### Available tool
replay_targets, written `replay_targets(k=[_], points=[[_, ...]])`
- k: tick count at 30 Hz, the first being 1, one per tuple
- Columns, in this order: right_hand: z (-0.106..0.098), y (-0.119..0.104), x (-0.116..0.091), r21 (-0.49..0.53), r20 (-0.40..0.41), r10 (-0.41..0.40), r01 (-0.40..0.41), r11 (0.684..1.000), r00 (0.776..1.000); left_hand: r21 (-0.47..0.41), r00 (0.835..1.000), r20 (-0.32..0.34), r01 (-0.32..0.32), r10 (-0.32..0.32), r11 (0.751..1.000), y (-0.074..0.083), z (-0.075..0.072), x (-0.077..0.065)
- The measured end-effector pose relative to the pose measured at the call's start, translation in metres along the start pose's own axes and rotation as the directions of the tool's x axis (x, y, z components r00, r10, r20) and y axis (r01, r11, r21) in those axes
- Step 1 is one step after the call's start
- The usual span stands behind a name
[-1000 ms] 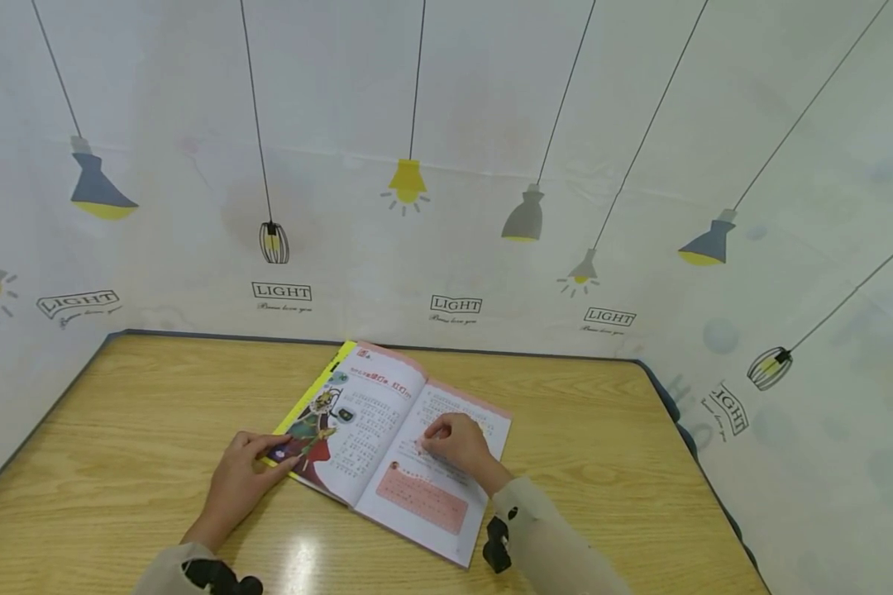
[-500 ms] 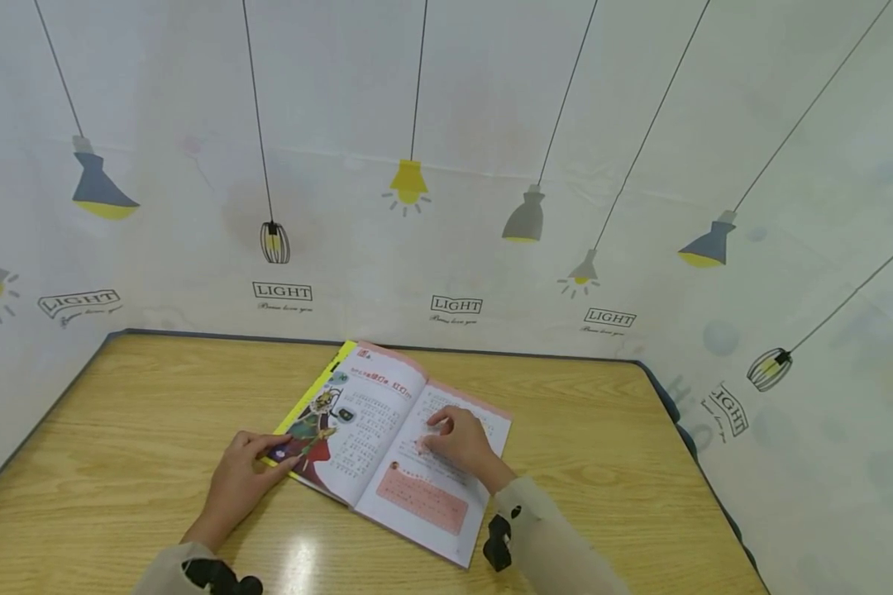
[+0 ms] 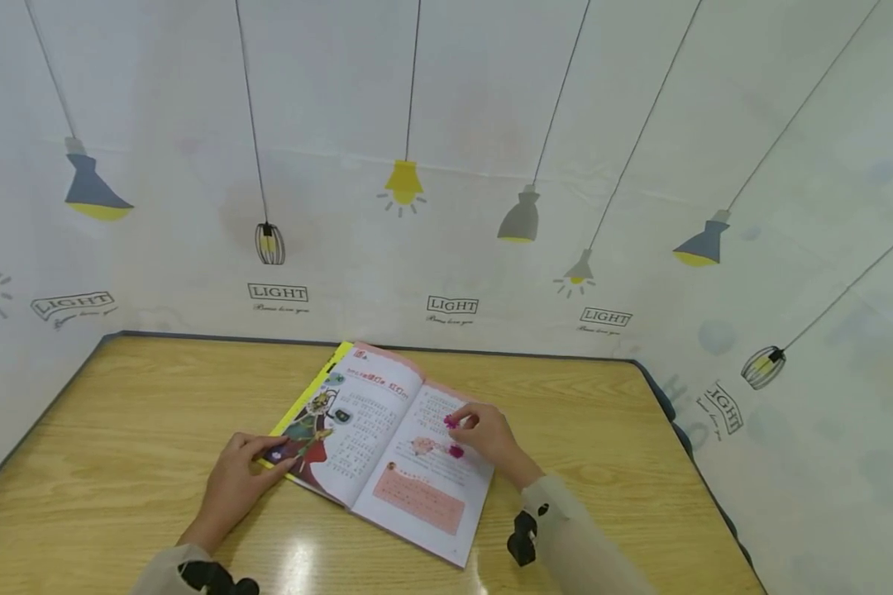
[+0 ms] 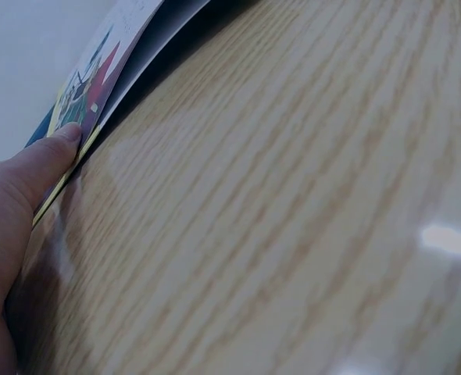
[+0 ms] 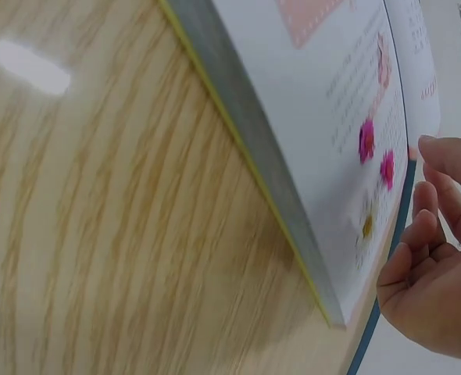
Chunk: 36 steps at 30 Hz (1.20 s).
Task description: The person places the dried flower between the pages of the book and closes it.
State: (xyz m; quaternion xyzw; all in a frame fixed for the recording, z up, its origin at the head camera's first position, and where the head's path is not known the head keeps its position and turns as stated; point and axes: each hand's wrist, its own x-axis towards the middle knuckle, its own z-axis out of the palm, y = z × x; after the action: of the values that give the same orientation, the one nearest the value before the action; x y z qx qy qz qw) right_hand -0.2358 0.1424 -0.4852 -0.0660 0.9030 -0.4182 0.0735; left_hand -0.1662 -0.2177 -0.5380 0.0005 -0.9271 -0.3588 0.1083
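An open book (image 3: 375,430) with printed text and pictures lies on the wooden table. My left hand (image 3: 236,483) rests on the lower left corner of its left page, thumb and index finger on the paper. Two small magenta flowers lie on the right page: the lower flower (image 3: 456,451), and the upper flower (image 5: 387,169) close to my fingertips in the head view. A third, pale flower with a yellow centre (image 5: 367,226) shows in the right wrist view; my hand hides it in the head view. Just above the page, my right hand (image 3: 491,436) has loosely bent fingers, nothing visible between them.
Bare tabletop (image 3: 588,446) extends on both sides of the book. A white wall covering (image 3: 342,165) printed with hanging lamps rises behind the table's dark edge. Dark devices sit at both wrists over light sleeves (image 3: 580,529).
My right hand has shifted to the right and its fingers have spread apart. Two magenta flowers now show on the right page. My left hand keeps its place on the book.
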Motion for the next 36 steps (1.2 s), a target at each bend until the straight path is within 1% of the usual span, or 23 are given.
replay_targets(k=[3,9,11,14,23,30,33,36], points=[[-0.009,0.006,-0.002,0.007,-0.021,0.04,-0.04,0.999,0.999,0.007,1.0,0.002,0.005,-0.005,1.0,0.0,-0.001,0.0],[-0.024,0.02,-0.01,-0.009,-0.066,0.071,-0.072,0.997,0.995,0.01,1.0,0.006,0.007,-0.007,1.0,0.0,-0.003,-0.001],[-0.028,0.025,-0.013,0.004,-0.078,0.079,-0.078,0.997,0.994,0.01,1.0,0.006,0.009,-0.009,1.0,0.0,-0.004,-0.001],[-0.031,0.032,-0.019,0.031,-0.092,0.067,-0.065,0.997,0.994,0.015,1.0,0.009,0.011,-0.011,1.0,-0.001,-0.004,-0.001],[-0.029,0.056,-0.028,0.046,-0.132,0.028,-0.022,0.999,0.991,0.014,1.0,0.004,-0.001,0.001,1.0,-0.003,-0.002,-0.002],[-0.028,0.063,-0.029,0.13,-0.162,0.01,0.011,0.992,0.987,0.01,1.0,0.008,0.003,-0.003,1.0,-0.003,0.0,0.0],[-0.027,0.066,-0.03,0.163,-0.165,0.02,0.007,0.987,0.986,0.014,1.0,0.022,0.02,-0.021,1.0,-0.002,-0.001,0.001],[-0.027,0.067,-0.033,0.181,-0.174,0.027,0.005,0.983,0.984,0.027,0.997,0.047,0.063,-0.064,0.998,0.001,-0.002,0.002]])
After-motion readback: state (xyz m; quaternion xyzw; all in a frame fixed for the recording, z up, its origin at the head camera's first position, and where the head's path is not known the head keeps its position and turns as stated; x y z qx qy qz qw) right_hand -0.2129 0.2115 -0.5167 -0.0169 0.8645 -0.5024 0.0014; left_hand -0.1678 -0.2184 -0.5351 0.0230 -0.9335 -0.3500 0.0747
